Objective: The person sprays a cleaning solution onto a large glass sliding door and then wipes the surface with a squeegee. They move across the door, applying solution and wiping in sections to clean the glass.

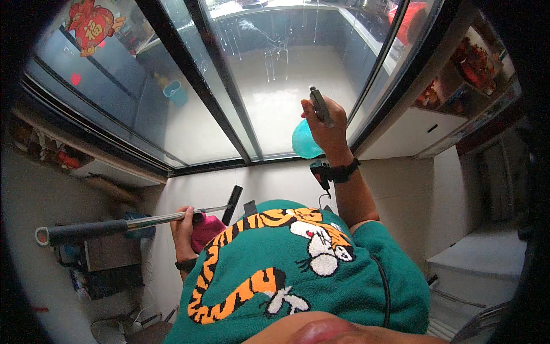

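My right hand [334, 129] is wrapped around the dark trigger head of a spray bottle [306, 139] with a translucent teal body. Its nozzle faces a glass sliding door [275, 112] in a black frame. White streaks and drips of liquid run down the upper pane. Low on the left, my left hand [183, 225] grips the metal pole of a squeegee [154, 220] with a grey foam handle. The squeegee's black head points towards the door. A pink cloth [209, 232] hangs at the same hand; how it is held is partly hidden.
Beyond the glass lie a tiled floor, dark cabinets and a light blue bin [175, 93]. A red decoration [91, 28] is on the left pane. White cabinets with shelves [412, 131] flank the door on the right. A dark stand [114, 253] is at lower left.
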`<state>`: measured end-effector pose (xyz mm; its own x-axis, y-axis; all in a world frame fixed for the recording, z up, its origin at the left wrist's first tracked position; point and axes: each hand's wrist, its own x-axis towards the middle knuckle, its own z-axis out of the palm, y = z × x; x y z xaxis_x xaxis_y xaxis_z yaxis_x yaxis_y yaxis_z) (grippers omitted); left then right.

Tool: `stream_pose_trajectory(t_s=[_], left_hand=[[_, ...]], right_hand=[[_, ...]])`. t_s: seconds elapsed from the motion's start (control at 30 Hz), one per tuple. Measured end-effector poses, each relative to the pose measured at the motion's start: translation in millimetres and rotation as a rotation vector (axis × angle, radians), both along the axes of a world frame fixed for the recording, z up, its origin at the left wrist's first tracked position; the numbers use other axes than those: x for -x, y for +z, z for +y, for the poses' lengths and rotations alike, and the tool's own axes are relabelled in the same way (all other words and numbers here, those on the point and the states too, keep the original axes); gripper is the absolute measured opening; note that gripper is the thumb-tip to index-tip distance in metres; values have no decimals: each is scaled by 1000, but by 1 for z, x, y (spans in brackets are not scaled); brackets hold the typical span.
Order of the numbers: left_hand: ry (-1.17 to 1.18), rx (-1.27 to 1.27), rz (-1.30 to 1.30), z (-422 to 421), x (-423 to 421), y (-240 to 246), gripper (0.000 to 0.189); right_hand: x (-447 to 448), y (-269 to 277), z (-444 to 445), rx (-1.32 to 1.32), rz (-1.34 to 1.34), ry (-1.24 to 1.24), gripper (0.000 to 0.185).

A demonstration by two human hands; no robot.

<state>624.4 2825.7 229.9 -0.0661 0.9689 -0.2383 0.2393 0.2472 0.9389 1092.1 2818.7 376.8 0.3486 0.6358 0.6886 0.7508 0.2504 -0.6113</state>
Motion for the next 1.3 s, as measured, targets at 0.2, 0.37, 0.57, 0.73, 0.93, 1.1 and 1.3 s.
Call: stream_pose_trajectory(t_s=[0.2, 0.37, 0.57, 0.73, 0.93, 1.1, 1.3], left_hand=[[-42, -13, 130, 9, -3, -3, 27], [14, 39, 120, 2, 1, -5, 29], [-23, 19, 167, 0, -1, -4, 28], [-15, -34, 168, 3, -1, -9, 26], [-7, 19, 84, -3, 0, -10, 27], [-12, -7, 51, -8, -3, -3, 26], [83, 108, 77, -10, 3, -10, 27]], right_hand=[[-34, -9, -10, -203, 166, -120, 30], [-62, -27, -38, 43, 274, -353, 32], [-89, -41, -61, 35, 301, -399, 28], [-99, -56, -57, -111, 351, -462, 25], [-122, -66, -70, 48, 512, -496, 27], [-142, -75, -73, -90, 352, -662, 36], [-127, -111, -70, 256, 419, -711, 42]])
